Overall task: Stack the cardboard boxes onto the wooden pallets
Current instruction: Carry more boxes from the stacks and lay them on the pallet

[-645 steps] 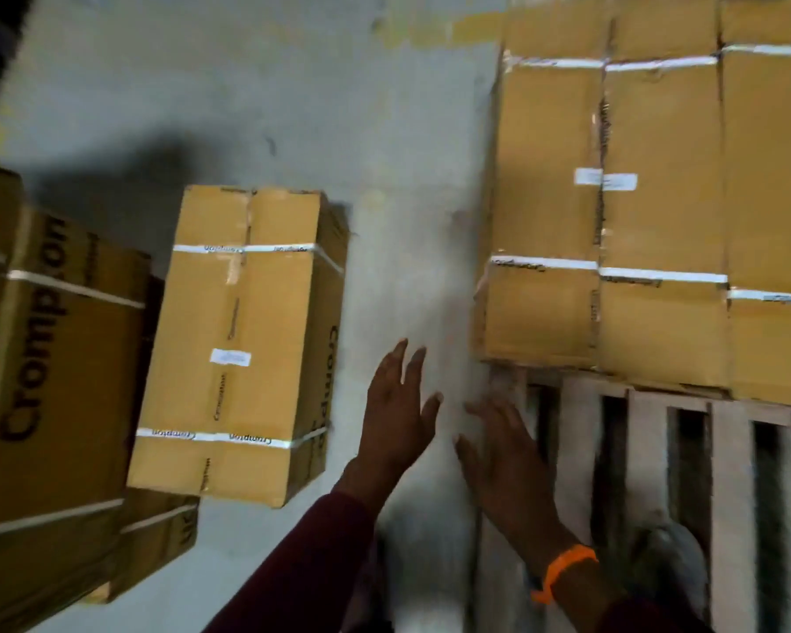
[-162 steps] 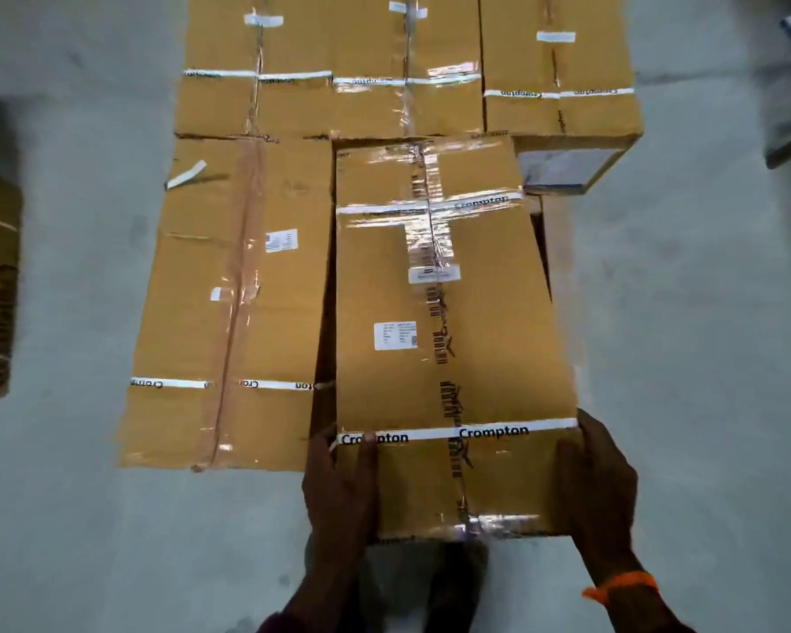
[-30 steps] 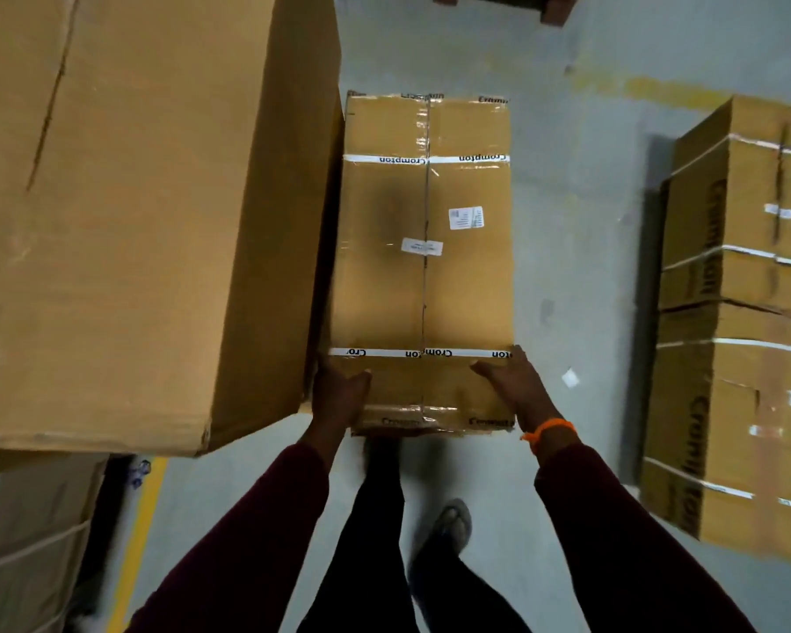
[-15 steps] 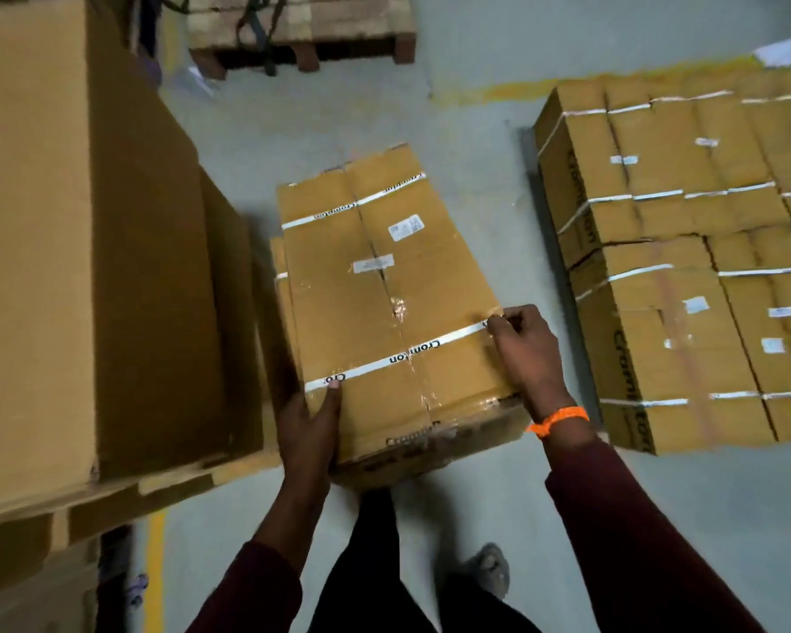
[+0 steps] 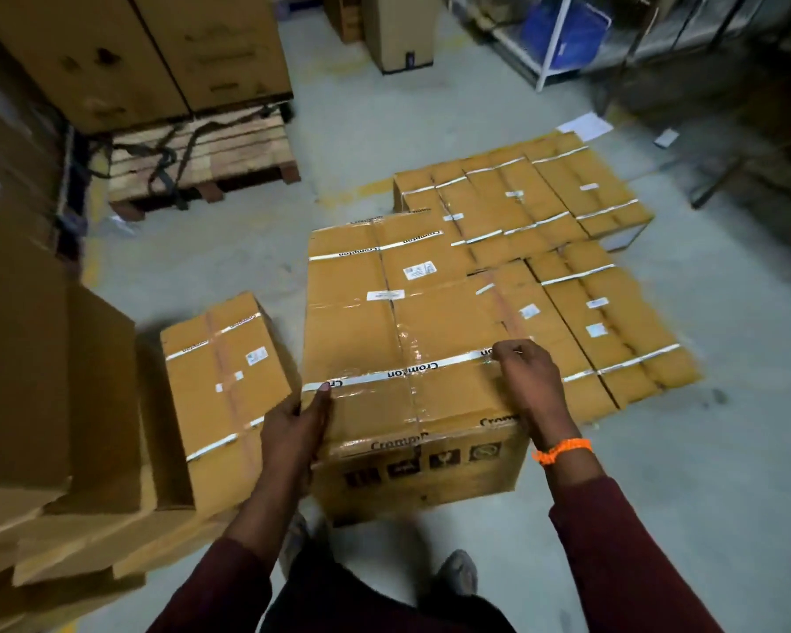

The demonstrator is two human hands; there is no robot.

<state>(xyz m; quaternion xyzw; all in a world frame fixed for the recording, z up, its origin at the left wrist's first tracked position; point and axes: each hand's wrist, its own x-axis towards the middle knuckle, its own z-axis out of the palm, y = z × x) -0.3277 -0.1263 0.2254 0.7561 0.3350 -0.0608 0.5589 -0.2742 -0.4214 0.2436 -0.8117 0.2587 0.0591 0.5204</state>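
carried box (image 5: 384,322): a second ago it lay flat against the big carton; now it is lifted between both hands, its far end reaching toward the stacked boxes (image 5: 581,276)
right hand (image 5: 528,381): was flat on the box's near right edge; now its fingers curl round the white strap (image 5: 398,372)
left hand (image 5: 293,427): has shifted from the near end to the left near corner, thumb on the strap
second box (image 5: 227,381): uncovered by the lift, now just left of the left hand
stacked boxes: were off to the right of the right hand, now straight beyond both hands
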